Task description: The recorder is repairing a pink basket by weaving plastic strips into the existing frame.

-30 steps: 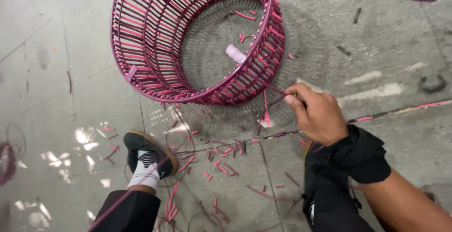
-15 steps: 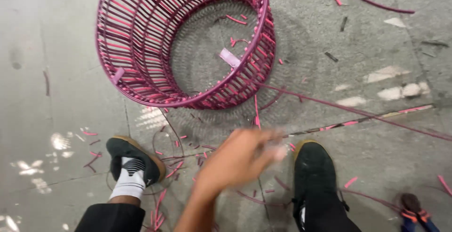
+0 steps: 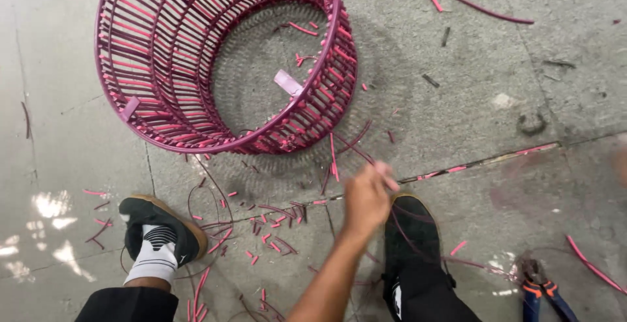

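Observation:
A round pink woven wire basket frame (image 3: 163, 54) lies tilted on the concrete floor. My left hand (image 3: 366, 198) reaches in from the bottom, just below the basket's lower rim and above my right shoe (image 3: 411, 243). Its fingers are pinched on a thin pink strand (image 3: 390, 181) that trails from the basket's edge. The hand is blurred by motion. A blurred skin-coloured patch at the right edge (image 3: 620, 162) may be my right hand; its fingers are not visible. My left shoe with a white sock (image 3: 157, 237) stands at the lower left.
Several short pink cord offcuts (image 3: 268, 227) litter the floor between my feet. Pliers with orange and blue handles (image 3: 539, 289) lie at the lower right. A long dark pink cord (image 3: 477, 5) curves across the upper right. A floor joint (image 3: 496, 159) runs right of the hand.
My right hand, which held the strand a second ago, has left to the right. My left hand swung in from below and now grips the strand near the basket rim. The view shifted slightly.

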